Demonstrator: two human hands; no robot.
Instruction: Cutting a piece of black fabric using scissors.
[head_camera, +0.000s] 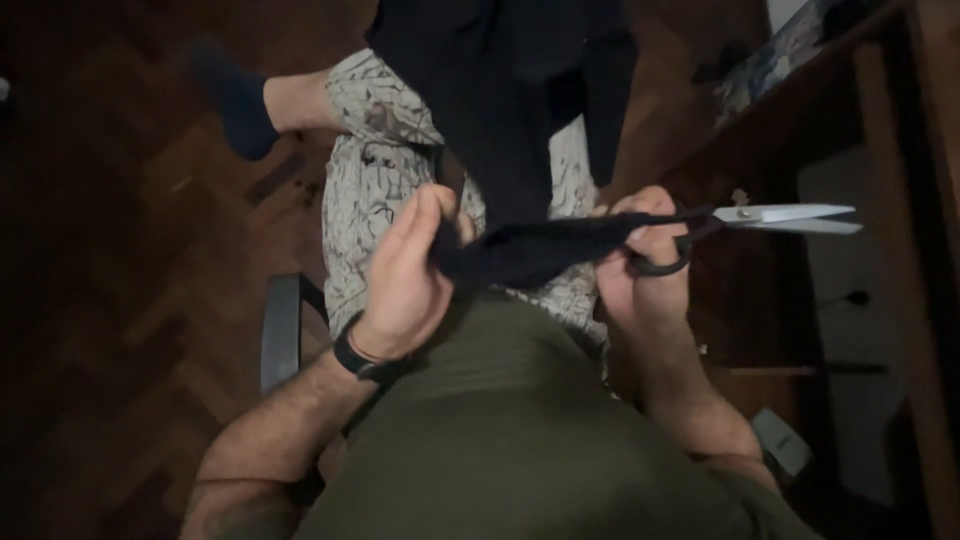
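Note:
A black garment (510, 90) hangs over my lap, and a strip of its cloth (540, 248) is stretched between both hands. My left hand (405, 275) pinches the left end of that strip. My right hand (645, 265) grips the right end and also holds a pair of scissors (790, 217) by their black handles, the steel blades pointing right and nearly closed. A dark band sits on my left wrist (358, 360).
I sit on a chair with grey armrests (280, 330) above a dark parquet floor (120, 300). A wooden desk (800, 130) stands close on the right. My patterned shorts (370, 190) and a dark-socked foot (235, 100) show at the top.

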